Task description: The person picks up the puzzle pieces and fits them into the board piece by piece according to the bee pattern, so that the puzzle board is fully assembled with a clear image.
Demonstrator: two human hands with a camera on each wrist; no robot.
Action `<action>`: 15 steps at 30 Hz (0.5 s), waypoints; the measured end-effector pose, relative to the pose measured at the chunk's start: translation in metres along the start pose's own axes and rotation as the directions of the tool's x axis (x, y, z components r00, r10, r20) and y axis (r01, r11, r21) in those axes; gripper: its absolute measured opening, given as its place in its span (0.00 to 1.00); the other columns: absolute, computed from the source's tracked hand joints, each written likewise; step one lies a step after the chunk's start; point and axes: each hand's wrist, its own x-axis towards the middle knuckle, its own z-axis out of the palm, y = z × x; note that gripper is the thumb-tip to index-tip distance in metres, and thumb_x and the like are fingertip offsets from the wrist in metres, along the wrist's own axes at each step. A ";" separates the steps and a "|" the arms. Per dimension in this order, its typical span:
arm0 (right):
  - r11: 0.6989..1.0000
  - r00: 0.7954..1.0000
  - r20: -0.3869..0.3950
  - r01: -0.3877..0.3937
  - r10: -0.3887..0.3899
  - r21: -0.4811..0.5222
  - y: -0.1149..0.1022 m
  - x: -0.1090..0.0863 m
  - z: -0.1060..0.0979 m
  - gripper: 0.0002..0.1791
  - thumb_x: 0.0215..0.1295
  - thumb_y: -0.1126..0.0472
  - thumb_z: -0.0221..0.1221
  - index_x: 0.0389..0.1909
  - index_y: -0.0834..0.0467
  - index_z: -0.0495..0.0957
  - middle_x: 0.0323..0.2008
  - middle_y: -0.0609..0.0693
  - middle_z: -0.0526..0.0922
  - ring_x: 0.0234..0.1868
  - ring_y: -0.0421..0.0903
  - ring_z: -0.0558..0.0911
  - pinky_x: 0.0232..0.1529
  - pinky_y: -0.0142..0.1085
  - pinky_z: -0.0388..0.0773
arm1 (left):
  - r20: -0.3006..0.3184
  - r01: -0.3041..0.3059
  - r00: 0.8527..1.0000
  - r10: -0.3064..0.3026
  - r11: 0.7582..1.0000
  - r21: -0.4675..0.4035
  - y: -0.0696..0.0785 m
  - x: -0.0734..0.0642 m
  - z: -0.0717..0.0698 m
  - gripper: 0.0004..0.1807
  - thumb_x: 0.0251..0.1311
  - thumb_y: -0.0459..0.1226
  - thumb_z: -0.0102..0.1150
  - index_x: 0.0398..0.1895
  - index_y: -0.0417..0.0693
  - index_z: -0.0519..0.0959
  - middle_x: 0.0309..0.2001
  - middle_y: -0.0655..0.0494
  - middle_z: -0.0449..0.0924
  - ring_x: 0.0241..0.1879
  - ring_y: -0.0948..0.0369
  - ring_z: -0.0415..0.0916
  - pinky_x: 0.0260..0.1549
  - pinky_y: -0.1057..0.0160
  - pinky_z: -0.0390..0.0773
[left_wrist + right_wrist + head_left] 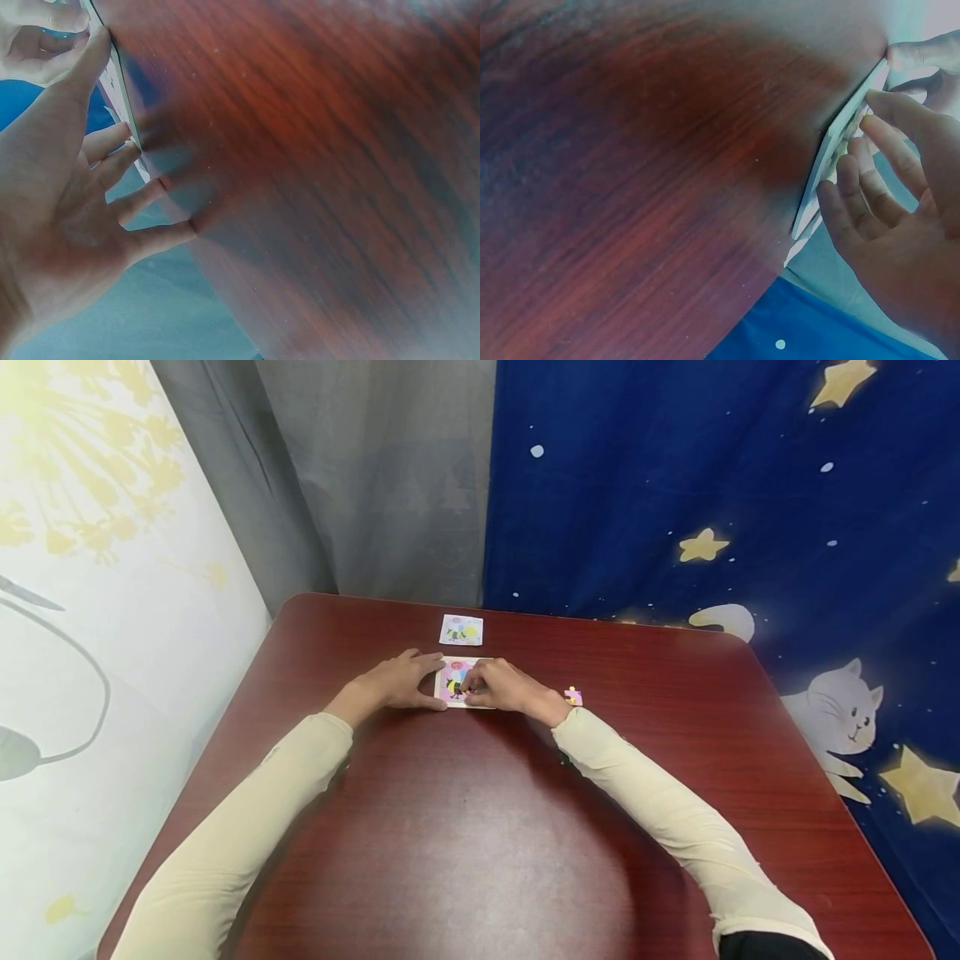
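A small jigsaw puzzle [454,672] with a pink, yellow and black picture sits in a pale, thin-rimmed tray [454,707] on the table. My left hand [408,681] is at the tray's left side, thumb near the front corner and fingers spread toward the far one. In the left wrist view its fingers [142,196] are fairly straight. Over the tray's right part, my right hand [504,685] bends its thumb and forefinger together on a puzzle piece, mostly hidden by the fingers. A bit of yellow shows by its fingertips [865,124] in the right wrist view.
Beyond the tray lies a picture card [461,630] with a yellow bee-like figure. One loose pink and yellow puzzle piece [573,696] rests right of my right wrist. The dark red wooden table [465,835] ends at grey and blue curtains [600,485].
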 end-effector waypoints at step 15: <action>1.000 1.000 0.013 0.023 -0.023 0.000 0.002 0.003 -0.001 0.10 0.65 0.59 0.71 0.46 0.53 0.90 0.40 0.50 0.85 0.41 0.43 0.82 0.44 0.34 0.79 | 0.001 0.005 1.000 -0.005 1.000 -0.003 0.002 0.000 -0.001 0.52 0.58 0.66 0.67 0.81 0.54 0.62 0.82 0.53 0.55 0.79 0.43 0.52 0.67 0.36 0.66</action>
